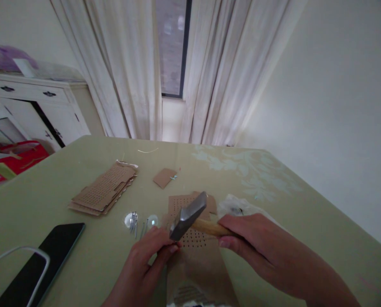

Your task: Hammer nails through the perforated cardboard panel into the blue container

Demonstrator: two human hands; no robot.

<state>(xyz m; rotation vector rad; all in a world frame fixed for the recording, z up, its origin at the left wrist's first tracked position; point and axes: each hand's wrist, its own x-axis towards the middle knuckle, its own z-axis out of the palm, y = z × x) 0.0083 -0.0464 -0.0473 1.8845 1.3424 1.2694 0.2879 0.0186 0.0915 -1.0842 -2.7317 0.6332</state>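
My right hand [251, 247] grips the wooden handle of a hammer [189, 216]. The metal head hangs over the tips of my left hand [148, 256], whose thumb and forefinger are pinched together. Whatever they hold is hidden by the hammer head and too small to make out. Beneath both hands lies a sheet of brown cardboard [197, 264] with rows of punched holes. Several nails [133, 222] lie on the table just beyond my left hand, by a round clear disc [152, 220].
A stack of perforated cardboard [105, 187] sits at left on the pale green table [97, 251]. Near it are a small cardboard square [164, 177] and a black tablet [46, 264] with a white cable [45, 256]. A clear plastic bag [233, 204] lies beyond my right hand.
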